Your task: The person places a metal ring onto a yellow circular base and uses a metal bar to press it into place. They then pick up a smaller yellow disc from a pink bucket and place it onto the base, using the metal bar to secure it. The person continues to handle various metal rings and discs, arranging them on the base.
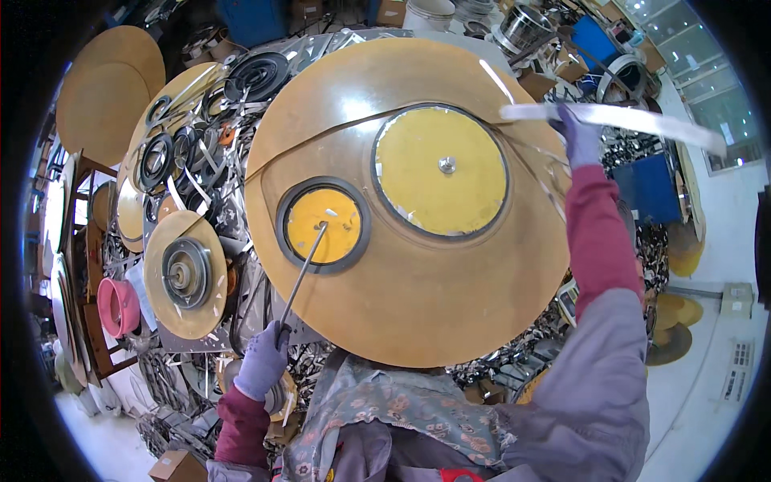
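Observation:
My left hand point(263, 363), in a pale purple glove, is closed round the lower end of a thin metal rod point(300, 278). The rod slants up to the middle of a small orange disc point(333, 234) with a dark ring round it. This disc lies on a large round tan board point(434, 309), beside a bigger yellow disc point(434, 173) with a metal knob in its centre. Over the board's right edge, my gloved right hand point(580, 138) grips a long white strip point(642, 120), smeared by motion. Its fingers are partly hidden.
Black rings point(257, 76) and loose strips lie heaped left of the board. A smaller tan disc with a grey hub point(185, 277) sits at the left, near a pink basin point(118, 308). Metal scraps point(638, 153) and a blue bin point(646, 189) are at the right.

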`<state>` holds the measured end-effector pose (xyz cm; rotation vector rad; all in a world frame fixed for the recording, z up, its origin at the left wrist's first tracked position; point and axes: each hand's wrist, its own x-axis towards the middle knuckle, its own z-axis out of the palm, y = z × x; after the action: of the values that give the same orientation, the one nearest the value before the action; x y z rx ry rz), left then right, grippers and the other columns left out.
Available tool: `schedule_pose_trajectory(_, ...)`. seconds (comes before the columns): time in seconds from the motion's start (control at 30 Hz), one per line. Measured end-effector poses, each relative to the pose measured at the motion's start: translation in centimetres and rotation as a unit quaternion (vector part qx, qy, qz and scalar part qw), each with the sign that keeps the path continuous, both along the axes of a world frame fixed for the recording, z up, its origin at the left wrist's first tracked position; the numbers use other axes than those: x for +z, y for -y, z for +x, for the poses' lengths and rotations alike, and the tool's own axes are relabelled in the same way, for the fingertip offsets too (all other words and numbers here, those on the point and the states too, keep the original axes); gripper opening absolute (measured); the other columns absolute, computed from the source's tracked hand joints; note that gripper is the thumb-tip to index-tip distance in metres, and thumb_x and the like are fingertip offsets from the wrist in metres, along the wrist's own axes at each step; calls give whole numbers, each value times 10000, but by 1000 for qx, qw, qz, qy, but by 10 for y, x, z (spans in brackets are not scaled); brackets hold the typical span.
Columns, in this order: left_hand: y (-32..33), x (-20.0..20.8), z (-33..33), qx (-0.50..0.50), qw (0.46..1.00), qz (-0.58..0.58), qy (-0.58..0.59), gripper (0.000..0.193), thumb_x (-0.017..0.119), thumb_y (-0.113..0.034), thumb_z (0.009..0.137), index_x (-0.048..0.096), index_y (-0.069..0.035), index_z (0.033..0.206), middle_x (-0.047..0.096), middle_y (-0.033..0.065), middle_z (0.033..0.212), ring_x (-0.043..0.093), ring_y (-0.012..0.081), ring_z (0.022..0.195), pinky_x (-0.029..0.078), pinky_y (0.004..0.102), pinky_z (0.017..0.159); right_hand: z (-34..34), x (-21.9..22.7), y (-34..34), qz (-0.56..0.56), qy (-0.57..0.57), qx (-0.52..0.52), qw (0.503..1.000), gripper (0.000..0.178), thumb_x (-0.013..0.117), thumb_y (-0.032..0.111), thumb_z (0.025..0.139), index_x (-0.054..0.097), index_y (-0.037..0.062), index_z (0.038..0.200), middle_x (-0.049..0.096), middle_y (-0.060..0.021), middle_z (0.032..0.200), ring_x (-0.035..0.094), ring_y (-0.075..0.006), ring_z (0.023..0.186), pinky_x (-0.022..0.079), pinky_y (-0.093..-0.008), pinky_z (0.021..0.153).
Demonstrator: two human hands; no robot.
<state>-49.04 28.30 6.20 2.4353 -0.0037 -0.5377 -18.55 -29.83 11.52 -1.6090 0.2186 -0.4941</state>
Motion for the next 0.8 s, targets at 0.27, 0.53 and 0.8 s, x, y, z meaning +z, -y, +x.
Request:
schedule_pose_trajectory(0.27,-5,-10,15,8,999,10,34,125,527,-126,921,512,-4,895,603,258,768,588,453,798,443,521,664,50,-21,-35,-150,-86,40,984,246,683,219,833,726,8,951,695,-93,929,688,-201,665,577,-284,595)
schedule_pose_trajectory(0.53,-13,-28,48,23,997,-41,55,140,524,-98,908,571,15,975,627,256,826,604,440,836,466,492,691,-166,24,55,-273,-309,133,901,277,723,224,792,703,-44,860,661,-61,731,606,-117,616,508,-273,561)
schedule_pose_trajectory(0.8,-25,-34,42,-34,998,16,55,189,524,-107,863,565,4,1010,628,258,853,605,435,847,471,494,717,-183,24,112,-276,-252,15,927,284,672,157,855,657,-44,1055,682,-130,978,679,-196,835,562,-305,746)
